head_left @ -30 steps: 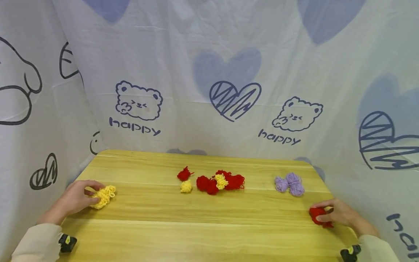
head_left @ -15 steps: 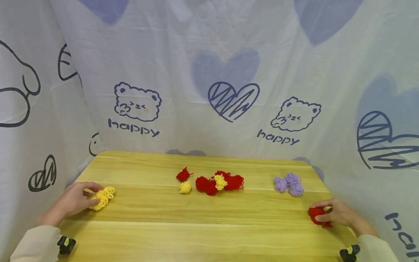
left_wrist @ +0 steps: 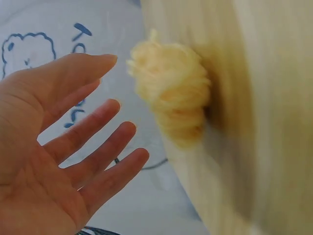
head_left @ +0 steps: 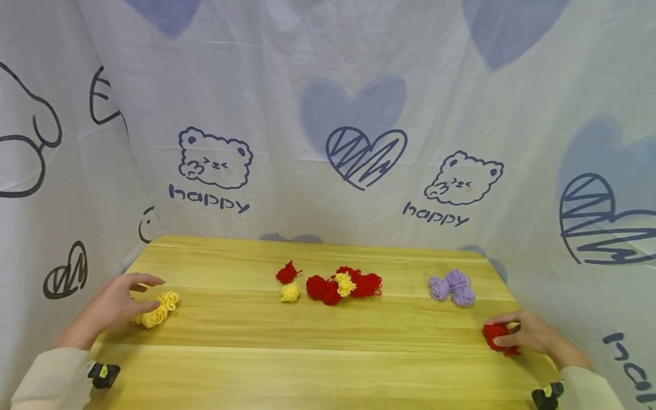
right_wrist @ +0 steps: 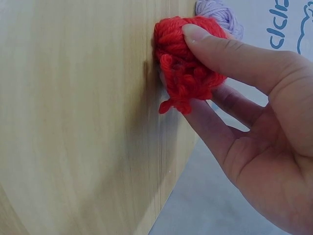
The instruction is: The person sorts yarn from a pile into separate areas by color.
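Observation:
On the left of the table lies a yellow ball of yarn (head_left: 156,314), blurred in the left wrist view. My left hand (head_left: 120,302) is beside it with fingers spread and straight; in the left wrist view the fingertips (left_wrist: 128,128) stand apart from the yarn. At the right side, my right hand (head_left: 530,336) pinches a red ball of yarn (right_wrist: 188,63) between thumb and fingers, close to the tabletop. Loose red loops hang from that ball's lower end in the right wrist view.
Mid-table sit a small red yarn piece (head_left: 287,273), a small yellow ball (head_left: 290,293) and a cluster of red yarn balls (head_left: 324,290) with a yellow bit (head_left: 345,284) among them. Purple yarn balls (head_left: 461,289) lie to the right. A printed curtain (head_left: 287,171) surrounds the table (head_left: 256,370).
My left hand has let go of the yellow ball of yarn and drawn slightly up and away, its fingers opening. The right hand keeps its grip on the red ball, unmoved.

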Demonstrator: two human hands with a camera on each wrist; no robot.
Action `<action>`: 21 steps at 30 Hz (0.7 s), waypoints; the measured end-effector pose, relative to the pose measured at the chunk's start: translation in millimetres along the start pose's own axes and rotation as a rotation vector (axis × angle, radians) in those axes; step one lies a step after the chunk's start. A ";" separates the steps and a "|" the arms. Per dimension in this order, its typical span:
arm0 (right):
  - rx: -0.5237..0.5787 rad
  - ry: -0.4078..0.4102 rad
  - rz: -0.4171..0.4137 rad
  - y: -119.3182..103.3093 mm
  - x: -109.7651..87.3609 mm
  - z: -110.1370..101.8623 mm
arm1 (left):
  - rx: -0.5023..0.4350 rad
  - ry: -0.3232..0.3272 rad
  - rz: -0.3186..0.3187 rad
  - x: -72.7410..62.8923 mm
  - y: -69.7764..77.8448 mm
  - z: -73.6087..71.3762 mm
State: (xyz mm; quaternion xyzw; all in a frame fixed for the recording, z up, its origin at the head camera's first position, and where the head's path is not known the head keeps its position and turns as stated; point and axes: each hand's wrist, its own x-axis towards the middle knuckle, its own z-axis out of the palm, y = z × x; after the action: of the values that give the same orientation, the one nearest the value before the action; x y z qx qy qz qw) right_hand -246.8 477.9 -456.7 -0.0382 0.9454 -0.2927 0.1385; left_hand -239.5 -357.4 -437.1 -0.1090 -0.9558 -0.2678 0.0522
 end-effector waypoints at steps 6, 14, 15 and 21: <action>-0.021 0.005 0.023 1.1 2.1 1.1 | 0.044 0.035 0.061 7.5 25.9 -0.2; -0.025 0.005 0.020 2.8 3.8 2.0 | 0.017 0.047 0.128 17.6 58.7 8.1; -0.023 0.003 0.016 2.8 3.9 1.9 | 0.015 0.045 0.128 18.6 61.8 9.1; -0.014 -0.006 -0.013 3.3 3.7 0.6 | -0.015 0.041 0.152 26.9 78.2 18.0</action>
State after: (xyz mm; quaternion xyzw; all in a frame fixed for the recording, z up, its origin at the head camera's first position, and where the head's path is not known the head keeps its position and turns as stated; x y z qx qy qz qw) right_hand -250.1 479.7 -459.9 -0.0464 0.9468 -0.2867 0.1389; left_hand -247.9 -278.0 -409.0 -0.1760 -0.9415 -0.2725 0.0909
